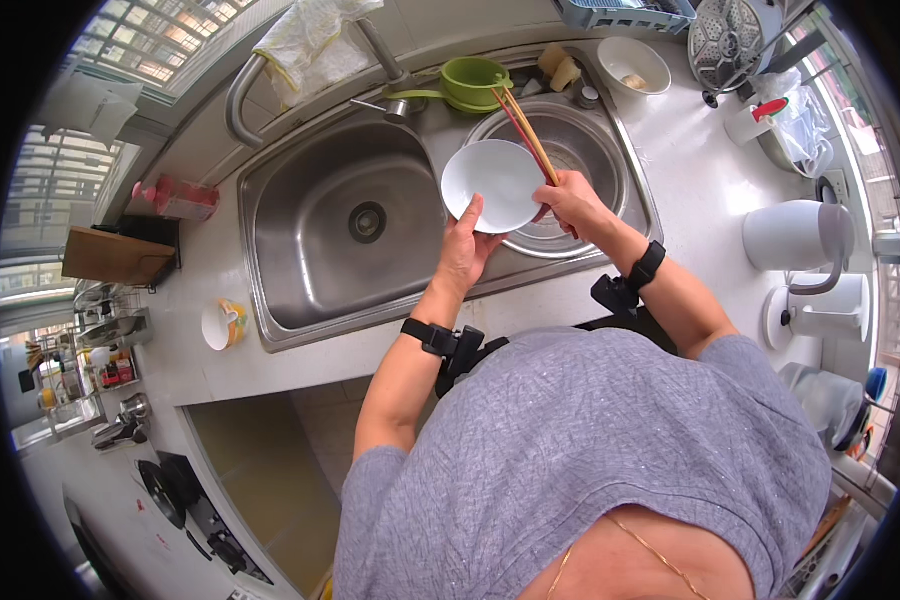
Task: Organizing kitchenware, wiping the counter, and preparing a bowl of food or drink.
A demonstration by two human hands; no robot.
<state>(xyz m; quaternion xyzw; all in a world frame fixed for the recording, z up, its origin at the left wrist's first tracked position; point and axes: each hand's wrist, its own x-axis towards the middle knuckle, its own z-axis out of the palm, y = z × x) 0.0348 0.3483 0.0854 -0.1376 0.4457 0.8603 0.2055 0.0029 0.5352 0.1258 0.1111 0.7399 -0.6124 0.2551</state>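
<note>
My left hand (465,251) grips a white bowl (495,184) by its near edge, with the thumb over the rim. The bowl is held above the stainless-steel sink (330,292), over the divider and part of the round right basin (596,154). In my right hand (574,202) is a bundle of chopsticks (531,135), red and light wood, pointing up and away past the bowl's right rim. The right fingers are close to that rim; whether they touch it I cannot tell. Beyond the bowl, a green plastic bowl (474,81) rests on the sink's back ledge.
The faucet (244,105) arches over the left basin, a cloth draped behind it. At the back right stands a white dish (634,67) with a small piece inside. A patterned cup (223,324) sits left of the sink; an electric kettle (784,234) stands to the right.
</note>
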